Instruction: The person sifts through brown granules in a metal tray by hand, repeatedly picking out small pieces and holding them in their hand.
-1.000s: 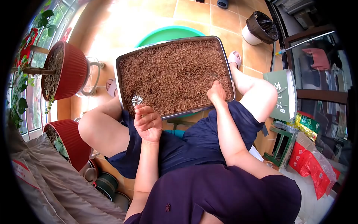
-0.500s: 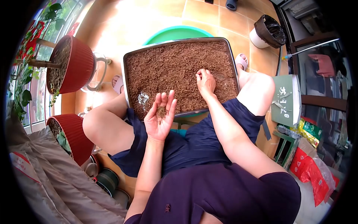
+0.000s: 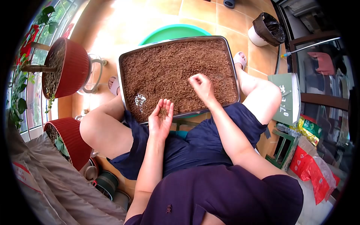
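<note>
A wide metal-rimmed tray (image 3: pixel 120 80) filled with loose brown soil (image 3: pixel 165 71) lies across in front of my knees. My left hand (image 3: pixel 160 123) is palm up and cupped at the tray's near edge. In its palm and fingers rests a small heap of brownish-green seeds (image 3: pixel 163 112). Above the right half of the soil is my right hand (image 3: pixel 203 88), its fingers curled together and slightly blurred. Whatever they may pinch is too small to make out. A bright white patch (image 3: pixel 140 100) shows at the tray's near left.
Beneath the tray's far side sticks out a green basin (image 3: pixel 176 31). Red plant pots (image 3: pixel 77 69) stand at the left by the window. On the right are a lined bin (image 3: pixel 258 36), a green box (image 3: pixel 285 99) and a red plastic bag (image 3: pixel 309 168).
My right hand has moved left and slightly toward me over the soil, its fingers more curled. My left hand is a little lower, still cupping the seeds. The view has shifted slightly.
</note>
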Motion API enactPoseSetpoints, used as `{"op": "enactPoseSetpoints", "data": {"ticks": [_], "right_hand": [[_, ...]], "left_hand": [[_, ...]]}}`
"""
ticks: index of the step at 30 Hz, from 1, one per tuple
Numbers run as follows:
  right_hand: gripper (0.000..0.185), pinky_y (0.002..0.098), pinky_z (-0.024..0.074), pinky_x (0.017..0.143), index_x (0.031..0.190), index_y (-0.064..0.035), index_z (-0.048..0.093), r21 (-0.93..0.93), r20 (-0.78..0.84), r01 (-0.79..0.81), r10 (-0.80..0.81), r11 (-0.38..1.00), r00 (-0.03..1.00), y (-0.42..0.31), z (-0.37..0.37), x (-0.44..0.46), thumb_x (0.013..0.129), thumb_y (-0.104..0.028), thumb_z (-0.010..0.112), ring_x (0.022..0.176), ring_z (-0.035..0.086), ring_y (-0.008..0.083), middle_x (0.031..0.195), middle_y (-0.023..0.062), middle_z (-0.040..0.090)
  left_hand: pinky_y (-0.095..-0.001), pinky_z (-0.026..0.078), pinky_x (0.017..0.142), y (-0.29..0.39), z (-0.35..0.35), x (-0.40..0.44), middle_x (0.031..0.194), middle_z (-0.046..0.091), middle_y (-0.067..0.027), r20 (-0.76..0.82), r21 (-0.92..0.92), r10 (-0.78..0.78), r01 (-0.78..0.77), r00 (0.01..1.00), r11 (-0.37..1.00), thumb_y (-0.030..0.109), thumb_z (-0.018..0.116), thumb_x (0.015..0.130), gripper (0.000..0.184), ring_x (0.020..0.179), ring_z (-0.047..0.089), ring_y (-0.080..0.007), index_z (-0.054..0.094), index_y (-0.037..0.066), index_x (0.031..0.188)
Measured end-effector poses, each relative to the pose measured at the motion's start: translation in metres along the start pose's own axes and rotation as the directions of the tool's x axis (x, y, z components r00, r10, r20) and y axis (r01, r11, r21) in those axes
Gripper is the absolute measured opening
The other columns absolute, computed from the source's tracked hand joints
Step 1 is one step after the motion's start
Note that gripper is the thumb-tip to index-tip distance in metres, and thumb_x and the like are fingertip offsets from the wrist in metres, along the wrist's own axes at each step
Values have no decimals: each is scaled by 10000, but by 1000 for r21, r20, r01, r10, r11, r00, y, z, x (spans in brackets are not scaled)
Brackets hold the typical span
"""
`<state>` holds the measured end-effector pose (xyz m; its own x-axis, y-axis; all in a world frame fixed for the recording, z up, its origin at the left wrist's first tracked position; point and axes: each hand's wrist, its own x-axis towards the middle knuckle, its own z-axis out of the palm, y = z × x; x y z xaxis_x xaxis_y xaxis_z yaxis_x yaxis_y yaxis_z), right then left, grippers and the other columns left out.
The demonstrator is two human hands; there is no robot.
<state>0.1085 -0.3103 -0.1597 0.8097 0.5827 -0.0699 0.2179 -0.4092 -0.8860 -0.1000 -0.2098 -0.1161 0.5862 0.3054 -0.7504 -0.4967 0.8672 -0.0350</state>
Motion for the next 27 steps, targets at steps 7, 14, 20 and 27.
{"op": "enactPoseSetpoints", "data": {"ticks": [7, 14, 20, 27], "right_hand": [[180, 360, 524, 773, 898, -72, 745, 103, 193, 113, -131, 988, 972, -20, 6, -12, 872, -250, 739, 848, 662, 222, 887, 88, 676], [139, 411, 536, 739, 925, -136, 694, -304, -287, -207, 118, 930, 951, 46, -6, 51, 869, -257, 730, 841, 671, 265, 900, 77, 673], [169, 418, 532, 769, 891, -115, 684, -404, -216, -211, 131, 890, 968, 43, 11, 60, 868, -275, 734, 877, 668, 263, 952, 76, 671], [118, 315, 531, 659, 885, -74, 651, 143, -45, -337, 346, 931, 937, 65, -7, 55, 903, -190, 663, 719, 682, 153, 821, 42, 689]], "left_hand": [[-430, 503, 1070, 0, -7, 6, 1150, 653, -138, 27, -9, 25, -25, 999, 1000, 159, 471, 1052, 247, 1160, 609, -278, 635, -19, 1099], [-297, 446, 686, 1, -5, 0, 811, 498, -52, 144, -41, -56, 62, 988, 997, 180, 471, 1035, 218, 750, 481, -165, 544, 60, 868], [-280, 398, 625, 8, -16, 0, 782, 474, -39, 111, -11, -43, 44, 993, 999, 180, 478, 1021, 207, 703, 453, -156, 529, 71, 852], [-282, 403, 618, 4, -13, 1, 773, 476, -33, 101, 37, -62, 58, 993, 998, 191, 479, 1019, 207, 690, 458, -153, 529, 81, 851]]}}
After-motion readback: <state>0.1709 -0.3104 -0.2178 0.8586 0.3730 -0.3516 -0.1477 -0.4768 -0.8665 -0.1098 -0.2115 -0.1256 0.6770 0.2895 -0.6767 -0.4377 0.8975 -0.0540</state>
